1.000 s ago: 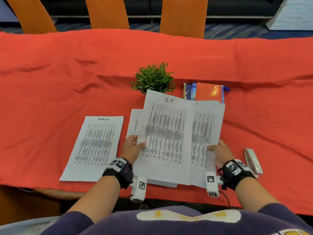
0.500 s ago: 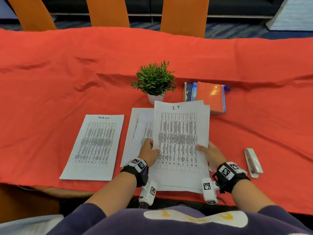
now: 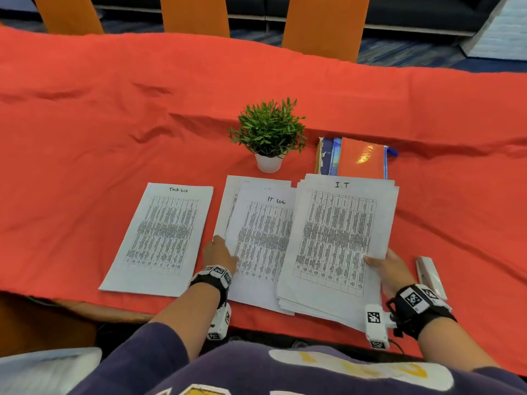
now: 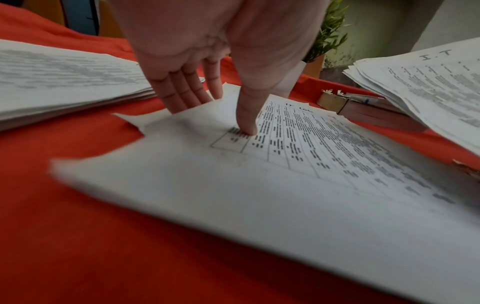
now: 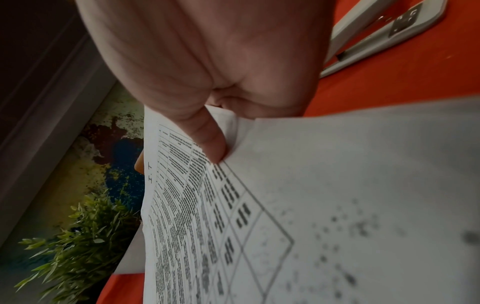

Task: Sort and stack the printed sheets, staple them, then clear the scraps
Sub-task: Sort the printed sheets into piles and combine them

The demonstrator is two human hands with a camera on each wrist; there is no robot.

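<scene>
Since a moment ago, the I.T stack [image 3: 339, 240] has slid right, uncovering the IT Log pile [image 3: 262, 238] on the red cloth [image 3: 85, 138]. Right hand [image 3: 392, 270] pinches the stack's right edge, thumb on top. Left hand [image 3: 218, 255] lies with straight fingers, thumb pressing the pile, fingers at its left edge. Light, floppy and slippery, these sheets likely fan apart; an edge pinch with support beneath suits best. Stapler [image 3: 430, 276] waits just right.
</scene>
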